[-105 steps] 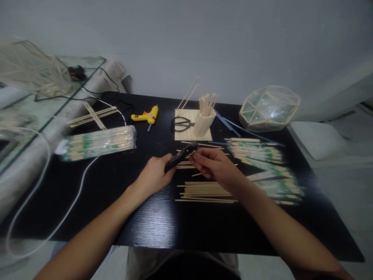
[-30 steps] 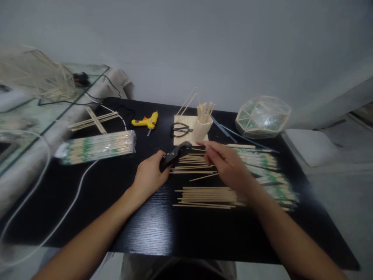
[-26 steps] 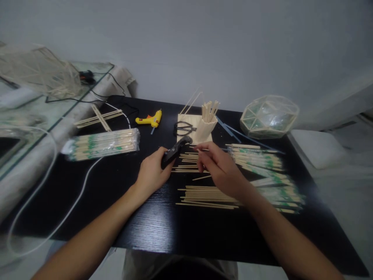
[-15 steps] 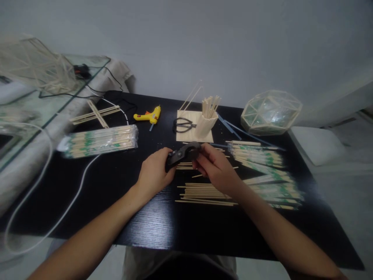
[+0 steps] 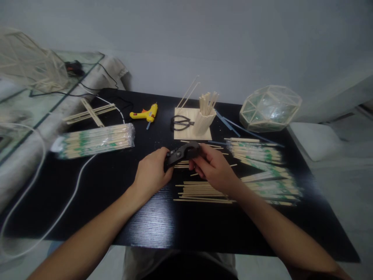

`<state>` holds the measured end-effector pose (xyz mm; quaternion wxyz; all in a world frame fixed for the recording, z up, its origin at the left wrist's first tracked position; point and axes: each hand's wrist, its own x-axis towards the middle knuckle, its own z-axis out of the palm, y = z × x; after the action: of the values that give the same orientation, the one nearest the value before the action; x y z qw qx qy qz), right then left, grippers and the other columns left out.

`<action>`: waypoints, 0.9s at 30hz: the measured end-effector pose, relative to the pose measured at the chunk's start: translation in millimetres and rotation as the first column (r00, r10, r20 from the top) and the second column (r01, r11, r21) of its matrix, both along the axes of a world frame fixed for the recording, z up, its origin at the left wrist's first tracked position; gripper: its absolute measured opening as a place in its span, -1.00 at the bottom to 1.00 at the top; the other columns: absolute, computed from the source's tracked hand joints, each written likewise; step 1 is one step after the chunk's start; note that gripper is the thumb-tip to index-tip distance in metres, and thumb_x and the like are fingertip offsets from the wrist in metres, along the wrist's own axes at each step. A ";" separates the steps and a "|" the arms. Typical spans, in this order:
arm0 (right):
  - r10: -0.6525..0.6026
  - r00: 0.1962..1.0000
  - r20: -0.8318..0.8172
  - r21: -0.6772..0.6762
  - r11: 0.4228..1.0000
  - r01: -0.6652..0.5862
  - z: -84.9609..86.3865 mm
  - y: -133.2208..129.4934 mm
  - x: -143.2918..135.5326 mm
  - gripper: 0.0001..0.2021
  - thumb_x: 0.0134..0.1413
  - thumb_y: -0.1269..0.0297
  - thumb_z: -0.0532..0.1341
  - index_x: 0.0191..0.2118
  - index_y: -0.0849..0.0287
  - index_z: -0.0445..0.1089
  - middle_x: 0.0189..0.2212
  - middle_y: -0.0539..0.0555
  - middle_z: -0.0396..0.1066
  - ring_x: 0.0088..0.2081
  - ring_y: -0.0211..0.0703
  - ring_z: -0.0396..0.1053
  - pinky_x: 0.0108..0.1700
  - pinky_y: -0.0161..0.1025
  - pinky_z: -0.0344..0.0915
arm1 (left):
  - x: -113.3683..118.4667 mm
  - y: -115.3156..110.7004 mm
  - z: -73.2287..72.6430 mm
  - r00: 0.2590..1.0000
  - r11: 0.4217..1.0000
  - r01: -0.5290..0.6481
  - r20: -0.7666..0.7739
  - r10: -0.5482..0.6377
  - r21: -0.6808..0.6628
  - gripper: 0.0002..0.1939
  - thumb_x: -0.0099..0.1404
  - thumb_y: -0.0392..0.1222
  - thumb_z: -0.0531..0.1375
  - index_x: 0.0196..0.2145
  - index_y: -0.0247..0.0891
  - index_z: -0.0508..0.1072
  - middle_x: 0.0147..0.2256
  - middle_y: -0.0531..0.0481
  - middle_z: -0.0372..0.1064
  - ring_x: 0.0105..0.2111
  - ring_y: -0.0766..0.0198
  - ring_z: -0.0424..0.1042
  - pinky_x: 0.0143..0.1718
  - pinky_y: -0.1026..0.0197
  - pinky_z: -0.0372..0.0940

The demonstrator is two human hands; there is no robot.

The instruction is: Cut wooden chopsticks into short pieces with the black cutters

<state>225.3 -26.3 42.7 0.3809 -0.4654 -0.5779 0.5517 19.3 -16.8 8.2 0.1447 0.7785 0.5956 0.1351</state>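
Over the middle of the table, my left hand is closed around the handle end of a black hand cutter with a curved jaw and a pivot screw. At the jaw end, my right hand has its fingers pinched together, touching or very near the jaw. What those fingers hold is hidden. Below and behind the hands lie loose thin wooden sticks. Just beyond stands a holder made of sticks, full of upright sticks, on a square wooden board with black scissors.
A yellow glue gun lies back left, near a bagged stick bundle and crossed sticks. Opened stick packs are at right, below a faceted stick-framed form. A white cable loops across the left.
The view has shifted slightly, so the table's things sit a little further left. Both hands keep their places at the black cutter, with little visible movement.
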 end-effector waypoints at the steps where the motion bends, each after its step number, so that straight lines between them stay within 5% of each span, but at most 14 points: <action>1: -0.002 1.000 0.003 0.001 1.000 0.002 0.1 -0.1 -0.1 -0.82 0.37 0.21 0.17 -0.29 0.12 0.25 -0.48 -0.06 0.41 -0.61 -0.38 0.16 -0.57 -0.36 0.09 | 0.5 0.0 0.3 1.000 1.000 0.001 -0.012 -0.001 -0.003 -0.82 0.34 -0.17 0.12 -0.12 -0.21 0.38 -0.21 -0.11 0.54 -0.17 0.02 0.56 -0.20 0.12 0.32; 9: 0.005 1.000 0.006 -0.001 1.000 -0.005 0.4 0.2 -0.8 -0.83 0.37 0.22 0.15 -0.29 0.12 0.26 -0.49 -0.05 0.40 -0.62 -0.38 0.15 -0.59 -0.37 0.07 | 4.4 -0.3 3.9 0.989 0.996 -0.027 -0.148 0.014 -0.087 -0.92 0.38 -0.16 0.10 -0.21 -0.19 0.35 -0.31 -0.08 0.54 -0.28 0.04 0.58 -0.34 0.15 0.23; 27: 0.011 1.000 -0.012 -0.012 1.000 -0.011 -4.6 2.3 0.8 -0.82 0.38 0.20 0.17 -0.27 0.14 0.27 -0.49 -0.05 0.42 -0.64 -0.40 0.17 -0.61 -0.36 0.06 | 1.3 0.5 -2.3 1.000 1.000 0.026 -0.004 -0.026 0.016 -0.84 0.33 -0.21 0.13 -0.12 -0.21 0.37 -0.19 -0.11 0.52 -0.18 0.02 0.52 -0.20 0.09 0.29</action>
<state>226.1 -24.0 38.1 0.3785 -0.4611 -0.5747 0.5602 20.7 -16.3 5.9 0.1390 0.7877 0.5845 0.1362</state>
